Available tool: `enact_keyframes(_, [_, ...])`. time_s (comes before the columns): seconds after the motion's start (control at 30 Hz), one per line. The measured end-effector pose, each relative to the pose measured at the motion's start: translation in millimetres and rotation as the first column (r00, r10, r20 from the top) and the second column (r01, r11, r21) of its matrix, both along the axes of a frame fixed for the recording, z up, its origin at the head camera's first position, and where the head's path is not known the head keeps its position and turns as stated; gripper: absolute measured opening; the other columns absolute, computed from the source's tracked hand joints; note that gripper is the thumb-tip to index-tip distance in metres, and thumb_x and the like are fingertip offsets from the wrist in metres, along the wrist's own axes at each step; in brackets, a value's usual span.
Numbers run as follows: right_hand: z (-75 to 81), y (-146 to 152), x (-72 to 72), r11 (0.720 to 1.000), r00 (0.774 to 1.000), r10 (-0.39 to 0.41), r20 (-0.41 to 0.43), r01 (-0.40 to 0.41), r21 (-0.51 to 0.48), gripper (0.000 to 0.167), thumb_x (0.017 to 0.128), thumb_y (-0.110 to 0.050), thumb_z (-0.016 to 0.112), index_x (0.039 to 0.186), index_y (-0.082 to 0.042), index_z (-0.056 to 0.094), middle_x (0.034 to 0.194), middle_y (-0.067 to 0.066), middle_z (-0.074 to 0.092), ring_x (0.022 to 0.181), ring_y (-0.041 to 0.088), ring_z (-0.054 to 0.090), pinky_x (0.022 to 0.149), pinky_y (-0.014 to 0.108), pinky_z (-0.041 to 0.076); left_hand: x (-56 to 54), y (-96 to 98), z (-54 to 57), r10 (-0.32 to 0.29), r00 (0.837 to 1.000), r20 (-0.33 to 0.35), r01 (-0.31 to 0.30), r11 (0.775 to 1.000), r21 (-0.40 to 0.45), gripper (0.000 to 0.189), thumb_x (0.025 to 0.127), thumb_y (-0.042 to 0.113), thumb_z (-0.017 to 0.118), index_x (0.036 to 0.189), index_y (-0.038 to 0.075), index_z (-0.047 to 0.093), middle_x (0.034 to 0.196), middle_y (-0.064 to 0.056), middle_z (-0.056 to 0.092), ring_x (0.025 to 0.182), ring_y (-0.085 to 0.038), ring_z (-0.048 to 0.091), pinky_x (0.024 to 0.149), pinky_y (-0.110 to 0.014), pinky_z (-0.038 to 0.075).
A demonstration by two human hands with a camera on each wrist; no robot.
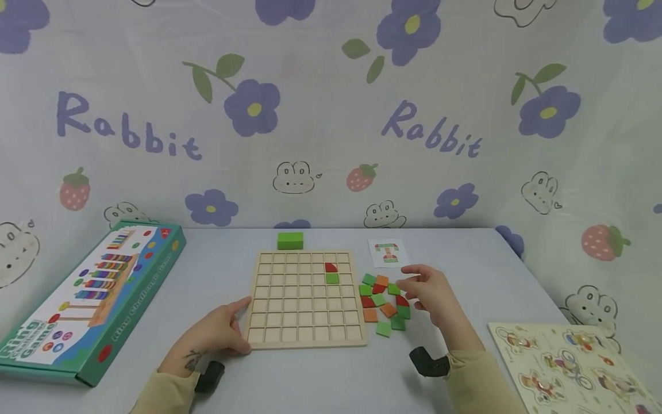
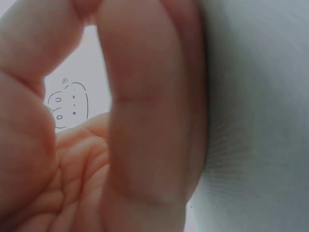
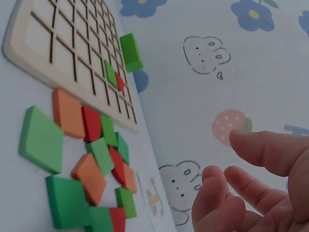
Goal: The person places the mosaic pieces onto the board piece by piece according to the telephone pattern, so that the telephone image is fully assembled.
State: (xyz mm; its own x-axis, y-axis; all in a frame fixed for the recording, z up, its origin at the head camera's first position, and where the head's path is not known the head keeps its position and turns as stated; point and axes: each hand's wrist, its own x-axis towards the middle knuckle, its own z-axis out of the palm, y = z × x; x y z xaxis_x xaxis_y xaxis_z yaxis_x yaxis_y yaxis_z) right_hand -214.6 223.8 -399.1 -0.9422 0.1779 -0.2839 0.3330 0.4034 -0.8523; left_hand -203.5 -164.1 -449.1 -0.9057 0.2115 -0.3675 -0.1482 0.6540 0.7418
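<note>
A wooden grid board lies mid-table, with a red quarter-round tile and a green square tile in neighbouring cells near its upper right. My left hand rests at the board's left edge, index finger and thumb spread along it; close-up fingers fill the left wrist view and hide the contact. Beside the board is a loose group of green, orange and red tiles. Over that group's right side hovers my right hand, fingers loosely bent, nothing visible between thumb and fingers.
Behind the tiles lies a pattern card. A green block stands behind the board. At the left is a teal game box; a cream picture board occupies the right front. A printed cloth hangs behind the table.
</note>
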Motion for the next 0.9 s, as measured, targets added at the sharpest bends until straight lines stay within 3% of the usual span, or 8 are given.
enact_keyframes(0.27, [-14.3,7.8,4.6,0.999,0.998,-0.035,0.046,0.034,0.030,0.043,0.087,-0.022,0.061,0.126,-0.008,0.051,0.103,0.011,0.061,0.082,0.023,0.053,0.061,0.026,0.042,-0.5,-0.1,-1.1,0.003,1.000,0.011,-0.003,1.000,0.010,0.101,0.057,0.001,0.082,0.144,0.007,0.032,0.062,-0.006,0.053,0.050,-0.014,0.045,0.048,-0.026,0.038])
enact_keyframes(0.4, [-20.9,11.0,6.2,0.997,0.997,-0.029,0.077,0.023,0.073,0.039,0.085,-0.017,0.063,0.121,-0.006,0.055,0.095,0.009,0.058,0.075,0.020,0.050,0.057,0.025,0.039,-0.3,0.2,-0.2,0.000,1.000,0.003,0.000,1.000,0.016,0.101,0.057,0.000,0.082,0.144,0.007,0.032,0.062,-0.006,0.054,0.050,-0.014,0.046,0.048,-0.027,0.038])
enact_keyframes(0.6, [-34.0,4.9,12.6,0.976,0.991,0.089,0.099,-0.106,0.188,0.028,0.074,-0.010,0.071,0.101,-0.005,0.065,0.081,0.006,0.053,0.066,0.018,0.045,0.053,0.027,0.034,0.3,-0.7,1.0,-0.009,1.000,0.000,0.009,1.000,0.013,0.100,0.058,0.001,0.082,0.144,0.007,0.032,0.062,-0.006,0.053,0.051,-0.014,0.045,0.048,-0.027,0.037])
enact_keyframes(0.73, [-37.3,-8.0,18.4,0.944,0.979,0.170,0.113,-0.194,0.266,0.024,0.068,-0.008,0.075,0.089,-0.006,0.066,0.082,0.006,0.055,0.074,0.020,0.047,0.059,0.029,0.038,0.4,-0.9,1.3,-0.013,1.000,-0.002,0.013,1.000,0.016,0.100,0.057,0.001,0.082,0.144,0.006,0.032,0.062,-0.006,0.053,0.051,-0.014,0.045,0.048,-0.027,0.037])
enact_keyframes(0.9, [-37.4,-19.9,23.4,0.904,0.967,0.217,0.134,-0.250,0.347,0.024,0.065,-0.008,0.078,0.086,-0.007,0.065,0.085,0.006,0.058,0.077,0.021,0.049,0.063,0.031,0.042,0.5,-0.6,0.4,-0.015,1.000,-0.005,0.015,1.000,0.027,0.101,0.057,0.000,0.082,0.144,0.005,0.031,0.061,-0.006,0.053,0.051,-0.014,0.045,0.048,-0.027,0.038])
